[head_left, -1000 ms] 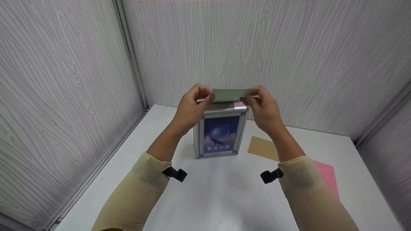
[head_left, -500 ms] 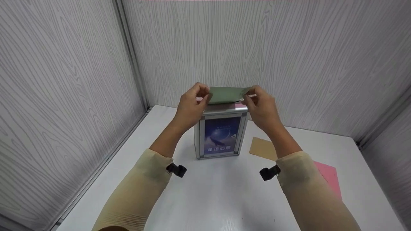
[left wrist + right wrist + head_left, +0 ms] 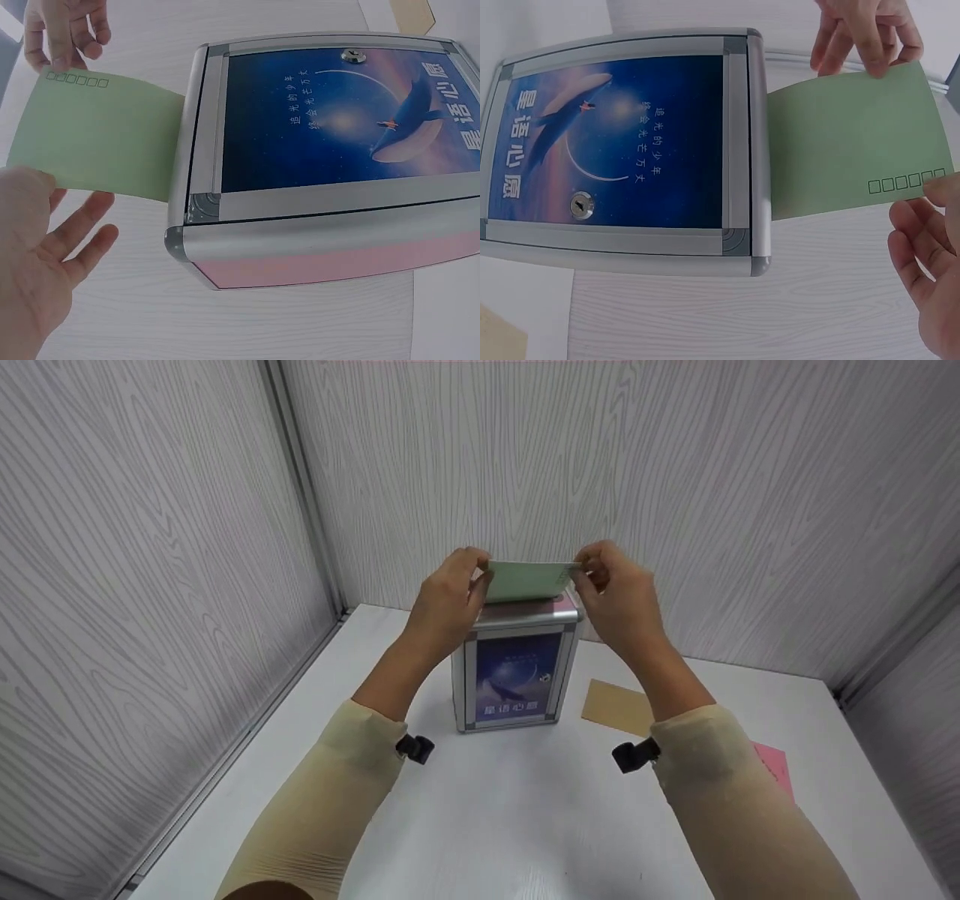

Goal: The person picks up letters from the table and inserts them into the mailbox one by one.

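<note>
A green envelope (image 3: pixel 525 580) with a row of small printed squares stands over the top of a silver-framed letter box (image 3: pixel 517 619). Its lower edge meets the box top; the slot itself is hidden in the wrist views. My left hand (image 3: pixel 444 598) pinches the envelope's left edge between thumb and fingers. On the opposite edge my right hand (image 3: pixel 621 592) pinches it near the upper corner, beside the printed squares (image 3: pixel 907 181). The box front carries a dark blue whale poster (image 3: pixel 337 120) and a round lock (image 3: pixel 582 205); its sides look pink in the left wrist view.
A tan envelope (image 3: pixel 616 708) lies on the white table (image 3: pixel 510 810) right of the box. Farther right, a pink envelope (image 3: pixel 776 765) is partly covered by my right sleeve. Grey wood-patterned panels (image 3: pixel 480 457) enclose the table at the back and sides.
The envelope has tilted, so more of its face shows than a second ago, and shifted slightly left. My right hand has risen a little along its edge. The box stays put.
</note>
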Demonstrator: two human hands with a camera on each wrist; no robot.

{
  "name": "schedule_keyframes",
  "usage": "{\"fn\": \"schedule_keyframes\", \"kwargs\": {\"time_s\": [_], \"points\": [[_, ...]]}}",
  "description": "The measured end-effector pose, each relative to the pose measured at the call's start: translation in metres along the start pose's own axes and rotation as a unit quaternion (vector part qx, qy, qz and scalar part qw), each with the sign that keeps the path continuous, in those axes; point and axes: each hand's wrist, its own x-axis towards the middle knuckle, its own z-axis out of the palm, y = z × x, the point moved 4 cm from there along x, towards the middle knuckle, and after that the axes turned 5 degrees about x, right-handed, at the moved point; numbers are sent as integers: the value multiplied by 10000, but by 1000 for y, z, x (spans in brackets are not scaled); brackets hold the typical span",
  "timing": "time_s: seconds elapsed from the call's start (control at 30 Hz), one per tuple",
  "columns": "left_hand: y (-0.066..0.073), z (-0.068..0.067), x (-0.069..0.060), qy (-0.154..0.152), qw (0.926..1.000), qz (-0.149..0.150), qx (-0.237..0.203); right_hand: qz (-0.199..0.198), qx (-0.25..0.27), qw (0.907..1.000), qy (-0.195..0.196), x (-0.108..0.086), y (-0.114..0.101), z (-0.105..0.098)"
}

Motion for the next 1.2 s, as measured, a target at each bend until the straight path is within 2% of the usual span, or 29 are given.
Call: {"fn": "schedule_keyframes", "kwargs": {"time_s": [0.17,0.33,0.5,0.67,0.77,1.03,1.2], "points": [[1,1,1,-137,9996,143,210,-78,-102,9999,45,5,8,3],[-2,4,0,-94,9980,206,598,28,-17,9999,-104,4,19,11],[-6,9,-4,-190,9971,44,735,343,108,9990,-282,0,32,20],[-11,14,-8,-416,9960,-236,750,472,100,9983,-331,-3,40,26],[-14,16,-11,-497,9945,-289,875,534,36,9979,-365,-6,43,30],[-16,25,-17,-540,9888,-388,1339,332,-227,9989,-223,-10,51,37],[-17,28,-19,-579,9850,-418,1574,421,-165,9983,-358,-11,55,41]]}}
